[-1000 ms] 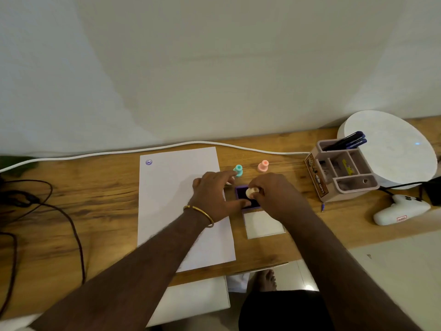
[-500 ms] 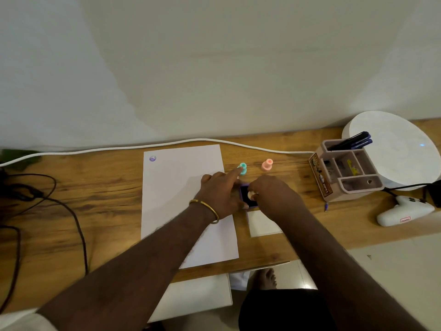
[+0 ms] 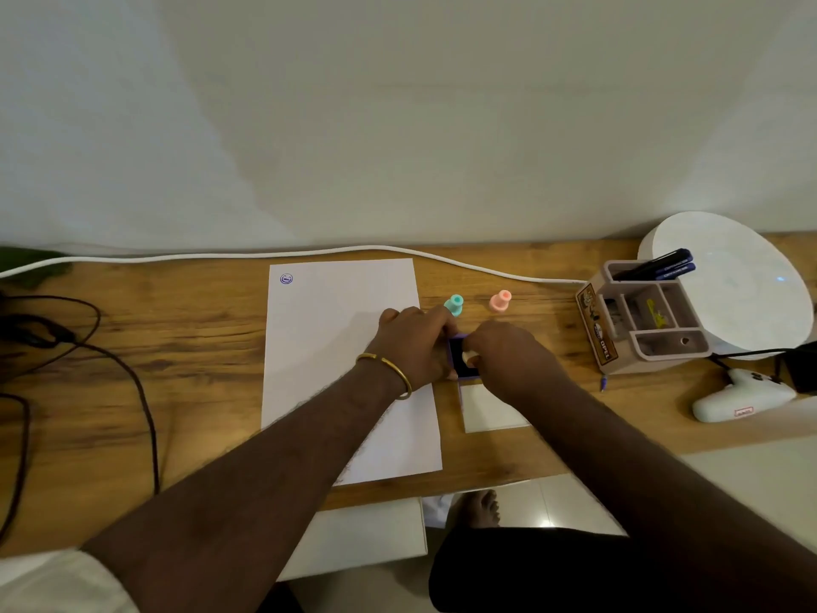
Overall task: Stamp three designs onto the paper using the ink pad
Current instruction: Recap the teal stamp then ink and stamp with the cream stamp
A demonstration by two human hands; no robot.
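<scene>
A white paper sheet (image 3: 336, 347) lies on the wooden desk (image 3: 185, 347), with one blue round stamp mark (image 3: 287, 279) in its far left corner. Right of the sheet sits a small purple ink pad (image 3: 460, 362) with a dark inking face. My left hand (image 3: 415, 347), gold bangle on the wrist, grips the pad's left edge. My right hand (image 3: 508, 356) pinches a cream stamp (image 3: 469, 358) down on the pad. A teal stamp (image 3: 454, 304) and a pink stamp (image 3: 501, 300) stand upright just beyond the hands.
The pad's white lid (image 3: 490, 411) lies nearer me. A desk organiser (image 3: 641, 320) with pens, a round white device (image 3: 734, 280) and a white handheld tool (image 3: 738, 398) fill the right. A white cable (image 3: 221, 256) runs along the wall; dark cables (image 3: 88, 347) loop at left.
Both hands have stayed at the ink pad; the right hand keeps the cream stamp on it. The view has shifted slightly.
</scene>
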